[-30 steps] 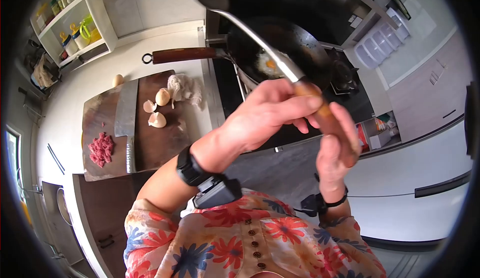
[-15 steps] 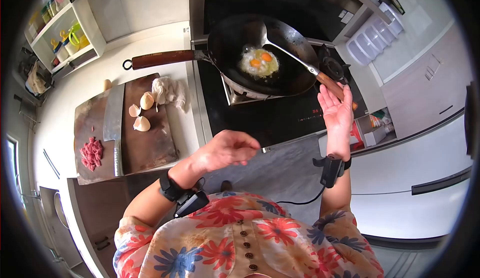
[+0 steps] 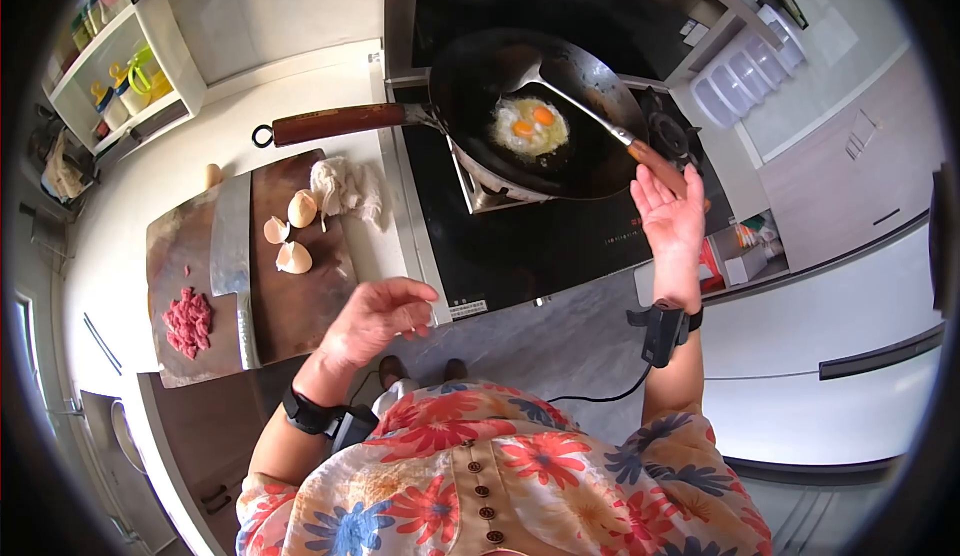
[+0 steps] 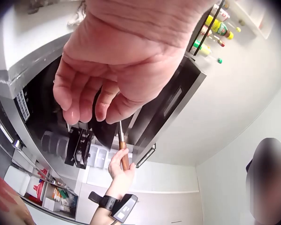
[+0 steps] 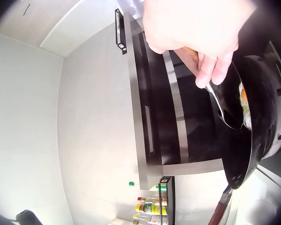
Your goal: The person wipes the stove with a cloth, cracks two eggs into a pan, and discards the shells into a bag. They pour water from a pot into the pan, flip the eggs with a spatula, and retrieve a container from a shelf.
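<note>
Spatula (image 3: 588,110) leans its steel blade inside the dark, round pan (image 3: 600,171), beside two glossy-yolked eggs (image 3: 533,128), so the right hand (image 3: 670,224), palm up and fingers relaxed, seems only to steady its smooth wooden handle. Holding nothing, the left hand (image 3: 375,324) has loosely bent fingers near the worn board (image 3: 300,301), perhaps simply because one hand suffices.
</note>
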`<action>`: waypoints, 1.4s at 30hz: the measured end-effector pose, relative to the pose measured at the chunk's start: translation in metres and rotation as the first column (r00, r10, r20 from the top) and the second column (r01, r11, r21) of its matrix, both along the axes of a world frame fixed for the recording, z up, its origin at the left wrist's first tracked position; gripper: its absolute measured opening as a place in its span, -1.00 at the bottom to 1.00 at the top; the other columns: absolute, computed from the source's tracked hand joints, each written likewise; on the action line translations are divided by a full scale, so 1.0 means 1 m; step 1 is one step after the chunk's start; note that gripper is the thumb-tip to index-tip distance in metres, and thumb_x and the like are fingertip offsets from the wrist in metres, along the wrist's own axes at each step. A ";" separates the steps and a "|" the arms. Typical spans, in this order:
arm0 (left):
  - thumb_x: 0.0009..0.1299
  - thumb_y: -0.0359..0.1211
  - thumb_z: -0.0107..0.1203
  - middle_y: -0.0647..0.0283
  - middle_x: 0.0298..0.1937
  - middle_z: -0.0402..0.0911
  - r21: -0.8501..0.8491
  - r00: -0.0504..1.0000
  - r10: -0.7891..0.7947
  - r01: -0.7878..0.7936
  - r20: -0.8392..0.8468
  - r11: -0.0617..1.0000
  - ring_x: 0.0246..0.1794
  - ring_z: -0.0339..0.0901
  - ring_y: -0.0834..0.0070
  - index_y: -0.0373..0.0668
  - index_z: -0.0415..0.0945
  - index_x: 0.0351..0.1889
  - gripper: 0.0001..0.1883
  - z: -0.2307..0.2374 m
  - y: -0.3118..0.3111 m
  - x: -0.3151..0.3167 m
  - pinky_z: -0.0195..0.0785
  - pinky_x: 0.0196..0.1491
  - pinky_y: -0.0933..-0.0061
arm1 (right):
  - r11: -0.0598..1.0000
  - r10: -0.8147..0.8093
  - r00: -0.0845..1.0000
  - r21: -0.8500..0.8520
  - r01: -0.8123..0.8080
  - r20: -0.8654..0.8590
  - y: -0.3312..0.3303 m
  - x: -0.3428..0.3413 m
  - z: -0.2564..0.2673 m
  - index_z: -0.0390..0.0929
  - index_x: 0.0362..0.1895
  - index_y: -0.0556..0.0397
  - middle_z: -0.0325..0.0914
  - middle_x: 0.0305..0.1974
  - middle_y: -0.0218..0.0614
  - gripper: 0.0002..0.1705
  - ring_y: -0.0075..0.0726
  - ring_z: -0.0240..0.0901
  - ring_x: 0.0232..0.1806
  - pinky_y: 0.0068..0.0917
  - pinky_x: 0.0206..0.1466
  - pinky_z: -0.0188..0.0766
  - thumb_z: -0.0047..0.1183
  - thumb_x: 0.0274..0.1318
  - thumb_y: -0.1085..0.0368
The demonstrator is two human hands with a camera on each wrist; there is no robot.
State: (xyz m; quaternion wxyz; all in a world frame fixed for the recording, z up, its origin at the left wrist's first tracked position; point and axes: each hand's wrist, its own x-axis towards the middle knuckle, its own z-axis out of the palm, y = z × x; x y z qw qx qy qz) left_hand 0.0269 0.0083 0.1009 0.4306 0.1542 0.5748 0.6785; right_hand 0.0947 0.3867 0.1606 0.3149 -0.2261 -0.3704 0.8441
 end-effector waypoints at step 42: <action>-0.13 -0.33 0.19 0.10 -0.35 0.61 -0.630 0.335 -0.568 -0.619 -0.752 0.469 -0.24 0.54 0.15 -0.12 0.59 -0.27 -0.63 0.084 0.006 -0.192 0.41 -0.11 0.26 | 0.632 0.009 0.939 0.726 -0.272 0.344 0.049 0.053 0.111 0.40 -0.06 0.22 0.57 -0.28 -0.08 -0.68 -0.22 0.60 -0.35 -0.49 -0.30 0.54 -0.03 0.11 0.32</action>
